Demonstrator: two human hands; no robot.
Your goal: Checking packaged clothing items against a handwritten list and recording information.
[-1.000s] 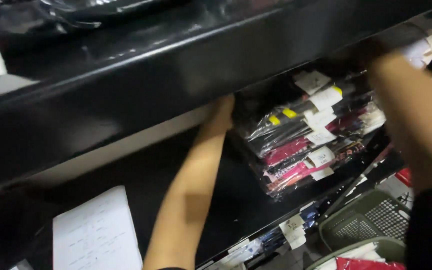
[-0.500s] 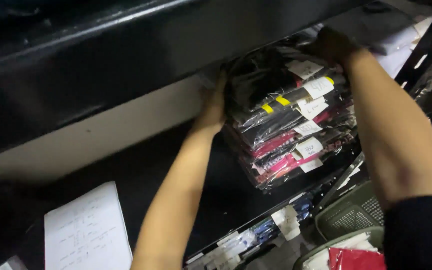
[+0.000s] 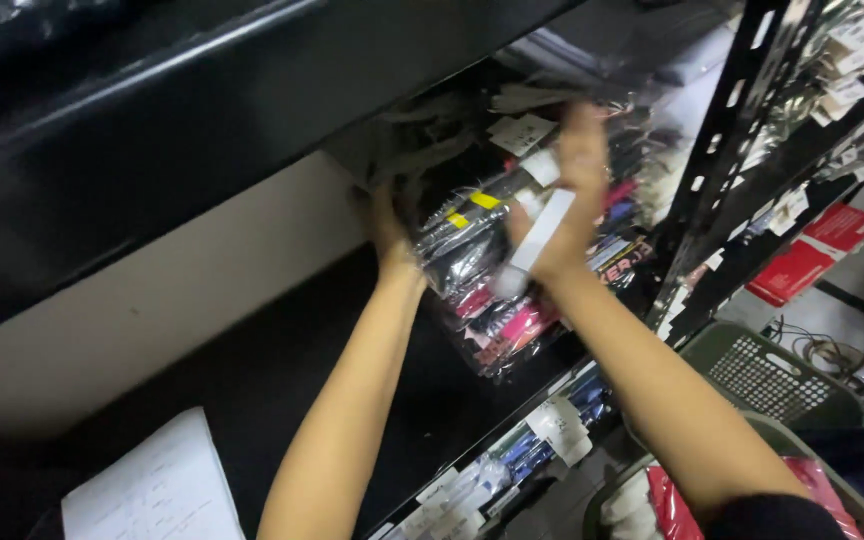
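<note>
1. Far to the left of both hands, a white sheet of paper [image 3: 157, 490] with faint lines lies flat on the black shelf [image 3: 252, 380].
2. The left hand [image 3: 389, 225] is up by the left end of a stack of clear plastic packets [image 3: 512, 270]. It touches the stack at that end. Part of the hand is hidden and blurry, so I cannot tell if its fingers are closed on a packet.
3. The stack sits on the black shelf, between the two hands. The packets hold dark, pink and red things, with small white tags and two yellow stickers.
4. The right hand [image 3: 567, 200] is on the front of the stack, a little to the right of the left hand. Its fingers point up. A long white strip [image 3: 537, 240] lies under its palm. The picture is blurry, so I cannot tell if the hand grips the strip or only presses on it.
5. The two hands are apart, with packets between them.
6. Right of the right hand stands a black metal post [image 3: 722, 150] with holes.
7. Below the right arm is a green basket [image 3: 752, 350] with a wall full of small holes. Something red in plastic [image 3: 672, 505] lies inside it.
8. Far right, more tagged packets hang on the next rack, and a red flat pack [image 3: 802, 265] sits lower down.
</note>
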